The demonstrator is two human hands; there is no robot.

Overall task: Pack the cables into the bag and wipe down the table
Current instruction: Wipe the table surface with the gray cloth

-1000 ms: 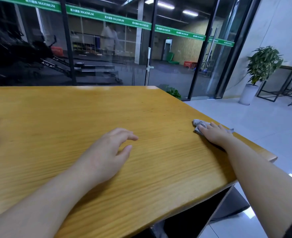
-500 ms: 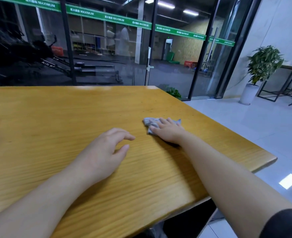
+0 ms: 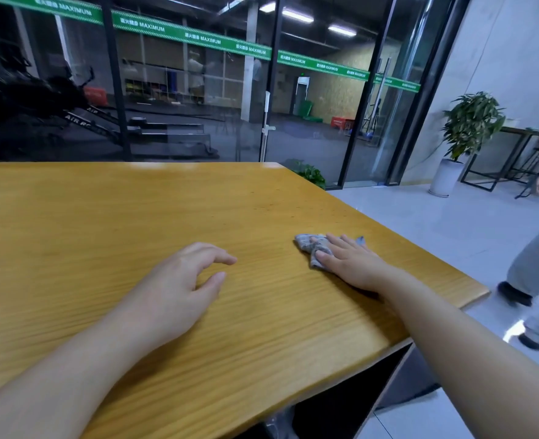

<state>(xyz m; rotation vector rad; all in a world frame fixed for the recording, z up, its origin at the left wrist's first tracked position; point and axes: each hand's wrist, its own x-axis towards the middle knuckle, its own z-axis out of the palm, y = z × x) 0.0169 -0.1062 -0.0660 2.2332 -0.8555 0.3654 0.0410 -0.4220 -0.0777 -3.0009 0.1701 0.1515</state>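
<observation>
Left hand (image 3: 173, 289) rests on the wooden table (image 3: 71, 217), fingers loosely curled, holding nothing. Right hand (image 3: 349, 264) presses flat, fingers straight, on a crumpled grey cloth (image 3: 309, 245) near the right edge. Wiping step in hand; unwiped surface likely needs sweeping next. No cables or bag visible.

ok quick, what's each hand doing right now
Left hand: open, fingers loosely curled, holding nothing, resting on the yellow wooden table.
Right hand: open, pressing the crumpled grey cloth flat.
</observation>
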